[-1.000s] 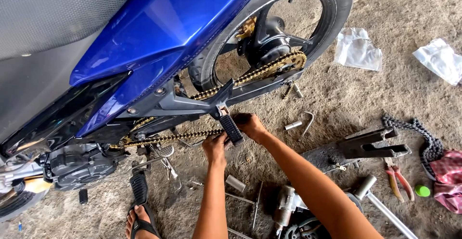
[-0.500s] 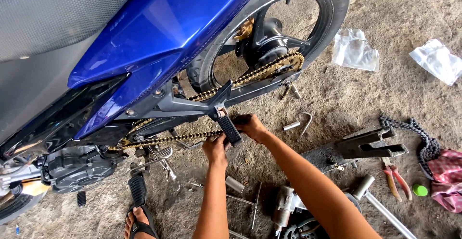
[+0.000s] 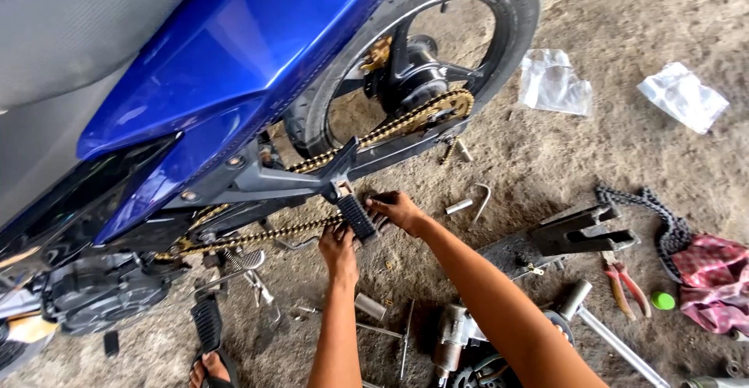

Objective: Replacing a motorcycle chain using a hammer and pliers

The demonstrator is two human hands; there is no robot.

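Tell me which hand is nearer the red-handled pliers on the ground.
Right. The right hand is beside the passenger footpeg, on the side toward the pliers; the left hand sits below the peg at the gold chain, farther away.

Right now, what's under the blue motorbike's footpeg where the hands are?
Under the footpeg runs the gold drive chain, with the left hand and right hand on it. Below is dirt floor. The fingers' grip is hidden behind the peg.

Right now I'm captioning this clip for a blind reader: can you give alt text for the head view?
Two bare hands, the left hand and the right hand, work at the gold drive chain beside the rear footpeg of a blue motorcycle. Pliers, an old chain and plastic bags lie on the dirt floor.
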